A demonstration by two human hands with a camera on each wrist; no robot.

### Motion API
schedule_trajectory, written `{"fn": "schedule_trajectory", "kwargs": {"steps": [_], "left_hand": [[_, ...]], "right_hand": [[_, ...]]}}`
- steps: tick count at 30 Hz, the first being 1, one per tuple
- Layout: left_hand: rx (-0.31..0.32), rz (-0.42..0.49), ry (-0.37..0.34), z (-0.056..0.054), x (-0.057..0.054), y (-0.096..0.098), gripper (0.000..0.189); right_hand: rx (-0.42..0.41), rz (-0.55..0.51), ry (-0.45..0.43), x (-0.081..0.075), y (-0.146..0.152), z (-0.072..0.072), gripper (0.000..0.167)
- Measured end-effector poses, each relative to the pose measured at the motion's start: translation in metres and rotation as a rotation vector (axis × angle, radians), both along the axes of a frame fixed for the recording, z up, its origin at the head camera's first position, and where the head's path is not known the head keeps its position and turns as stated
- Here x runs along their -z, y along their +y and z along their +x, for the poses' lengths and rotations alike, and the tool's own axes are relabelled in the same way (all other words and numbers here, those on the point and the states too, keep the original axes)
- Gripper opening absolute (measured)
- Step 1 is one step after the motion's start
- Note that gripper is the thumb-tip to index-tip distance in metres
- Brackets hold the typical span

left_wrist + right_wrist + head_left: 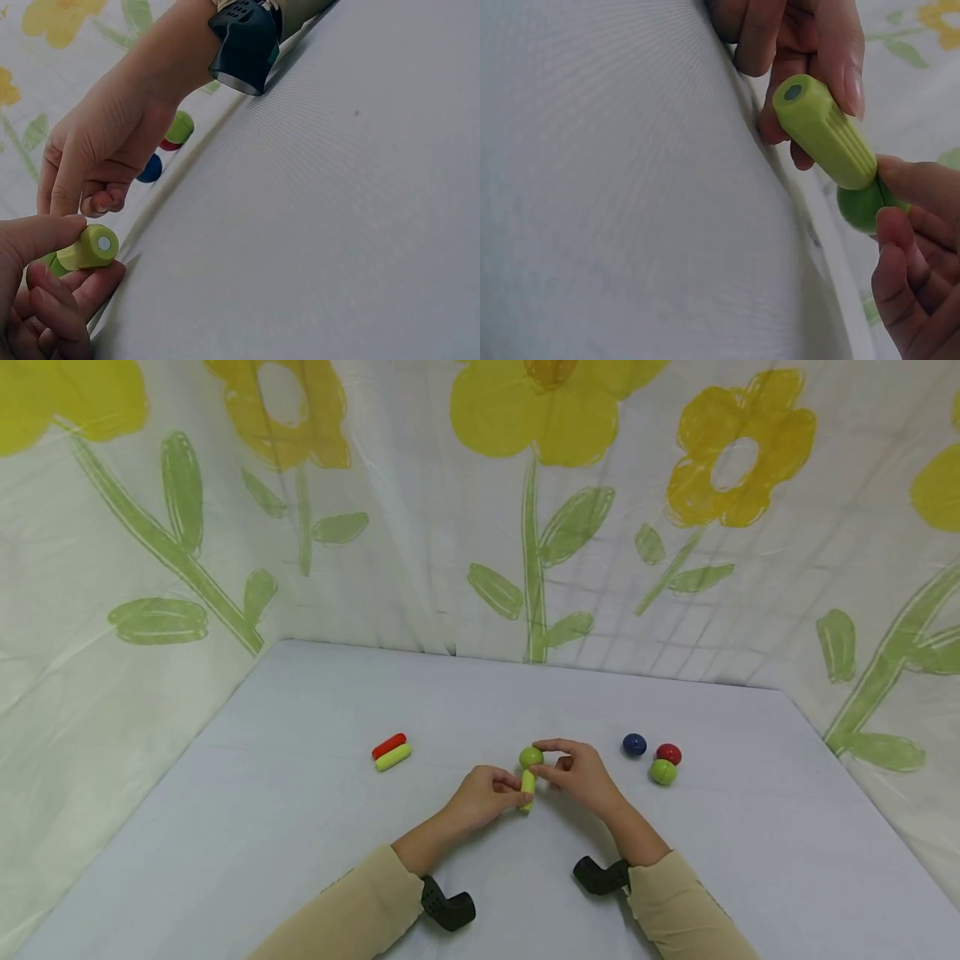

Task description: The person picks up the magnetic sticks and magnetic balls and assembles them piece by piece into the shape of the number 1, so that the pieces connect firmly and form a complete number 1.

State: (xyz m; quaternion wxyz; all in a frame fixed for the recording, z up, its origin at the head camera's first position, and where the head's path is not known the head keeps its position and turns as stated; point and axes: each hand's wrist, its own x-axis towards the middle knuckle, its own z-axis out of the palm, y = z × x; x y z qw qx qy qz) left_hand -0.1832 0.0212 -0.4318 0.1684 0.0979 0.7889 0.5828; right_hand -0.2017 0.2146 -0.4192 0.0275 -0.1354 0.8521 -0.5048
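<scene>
Your left hand [482,795] pinched the stick [829,139], your right hand [583,777] the ball [531,757] at its end; twisting risked separation.

A hand could pass between the left hand [480,797] and the two sticks [393,757], or between the right hand [587,779] and the three balls [669,754]. The held stick [528,785] and held ball [530,757] block the middle; any gap at their partly covered join is hard to judge. Flowered cloth [420,568] bars the table's [262,827] far edge.

White backdrop [412,593] with yellow flowers [498,414], pale tabletop [225,793]
</scene>
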Motion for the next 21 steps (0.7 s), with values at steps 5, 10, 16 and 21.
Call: {"fn": "schedule_trajectory", "kwargs": {"steps": [5, 10, 16, 21], "left_hand": [[0.004, 0.010, -0.021, -0.0004, 0.0004, -0.0005, 0.023], [0.002, 0.008, -0.034, -0.0004, -0.0011, -0.0007, 0.024], [0.006, 0.005, -0.049, -0.0017, -0.0014, 0.0005, 0.025], [0.006, 0.010, -0.059, -0.0023, -0.0007, 0.0002, 0.025]], "right_hand": [[0.008, 0.008, -0.045, 0.0034, 0.0010, -0.0021, 0.037], [0.010, 0.019, -0.086, 0.0066, 0.0018, -0.0038, 0.038], [0.010, 0.020, -0.109, 0.0087, 0.0033, -0.0040, 0.038], [0.006, 0.021, -0.120, 0.0077, 0.0026, -0.0037, 0.038]]}}
